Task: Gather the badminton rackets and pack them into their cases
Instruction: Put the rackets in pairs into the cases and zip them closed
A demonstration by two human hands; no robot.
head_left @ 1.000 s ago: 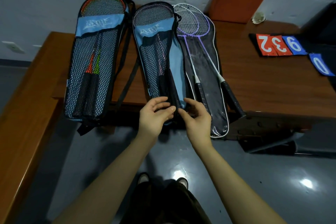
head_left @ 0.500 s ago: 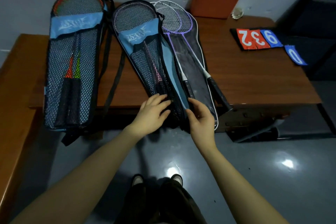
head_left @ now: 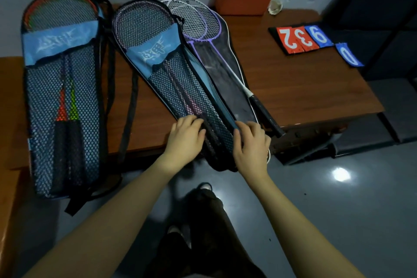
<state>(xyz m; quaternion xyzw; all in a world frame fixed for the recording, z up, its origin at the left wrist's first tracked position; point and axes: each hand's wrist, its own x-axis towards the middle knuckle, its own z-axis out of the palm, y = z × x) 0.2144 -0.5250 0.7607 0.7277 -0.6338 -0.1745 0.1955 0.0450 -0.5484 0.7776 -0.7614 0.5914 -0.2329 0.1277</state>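
Left hand (head_left: pixel 185 136) presses flat fingers on the middle blue mesh racket case (head_left: pixel 180 88); right hand (head_left: pixel 251 142) pinches its 3 o'clock edge. Overhanging the brown wooden table (head_left: pixel 293 88), it may slide off.

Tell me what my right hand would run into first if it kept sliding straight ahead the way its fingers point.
Probably the blue zipper edge of the middle mesh racket case; the right hand already rests at its lower end, fingers pointing up along it.
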